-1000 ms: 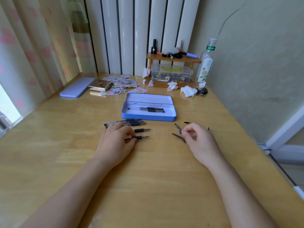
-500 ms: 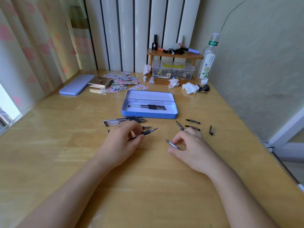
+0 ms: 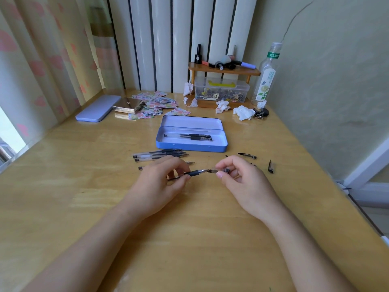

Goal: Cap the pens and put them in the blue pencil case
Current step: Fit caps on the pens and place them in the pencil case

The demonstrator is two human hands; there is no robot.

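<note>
At frame centre, the left hand (image 3: 160,182) fingers pinch a black-gripped clear pen (image 3: 194,172); the right hand (image 3: 244,180) fingers hold its clear cap (image 3: 219,170) at the tip, below the open blue metal pencil case (image 3: 191,146).

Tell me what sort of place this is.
Likely a home desk in a bedroom corner: a wooden desk against a white radiator, a flowered curtain, and a small shelf of nail-polish bottles.

I see a purple tin (image 3: 95,108) far left, a gold box (image 3: 128,105) on pretty papers (image 3: 160,104), a little wooden shelf (image 3: 224,71), a bottle (image 3: 265,77) and crumpled tissues (image 3: 243,112).
</note>
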